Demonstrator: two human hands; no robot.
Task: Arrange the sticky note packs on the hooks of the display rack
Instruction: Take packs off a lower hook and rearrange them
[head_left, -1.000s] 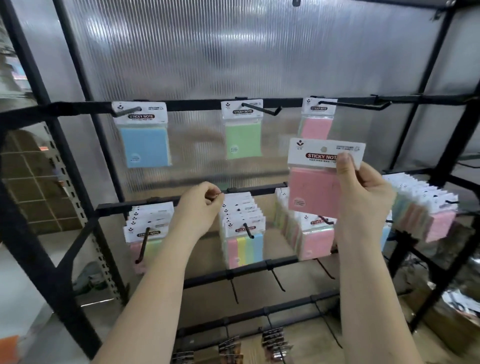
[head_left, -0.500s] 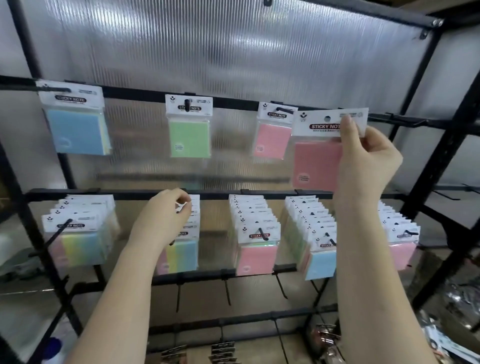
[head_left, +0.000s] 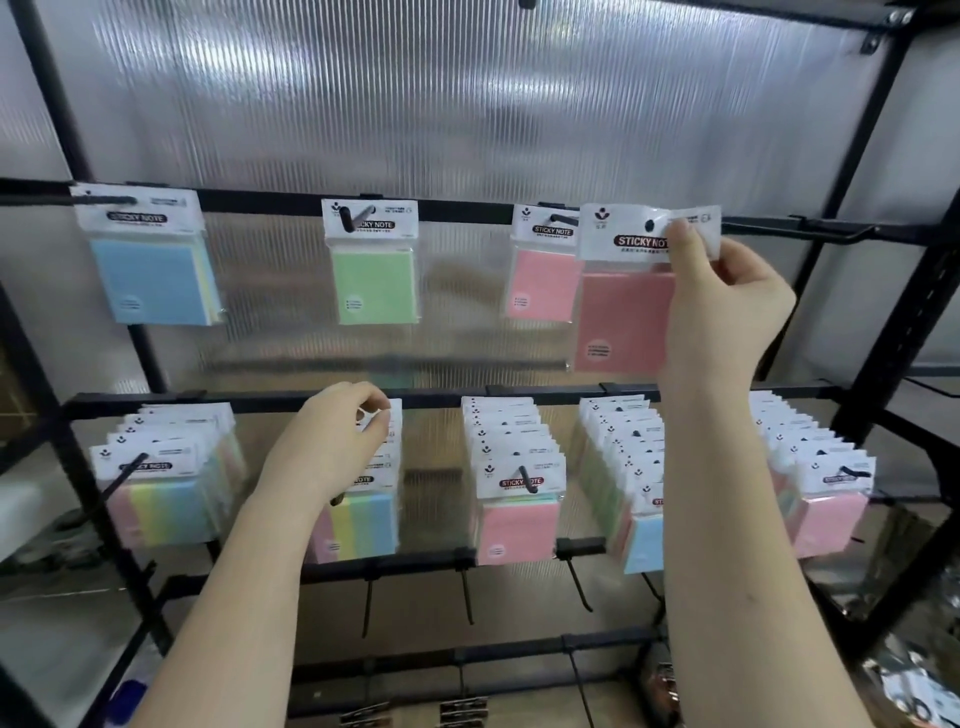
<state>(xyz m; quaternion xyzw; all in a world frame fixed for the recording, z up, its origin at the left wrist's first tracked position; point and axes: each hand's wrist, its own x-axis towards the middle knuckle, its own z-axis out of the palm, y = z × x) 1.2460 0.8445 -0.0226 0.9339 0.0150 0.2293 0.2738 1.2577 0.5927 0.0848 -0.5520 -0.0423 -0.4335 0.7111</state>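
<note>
Right hand pinches a pink pack labelled "STICKY NOTE"; left hand pinches a hanging pack's header.

Right hand pinches white header of pink sticky note pack at top rail, just right of a hung pink pack. Left hand fingers curled on header cards of the striped packs, middle rail.
</note>
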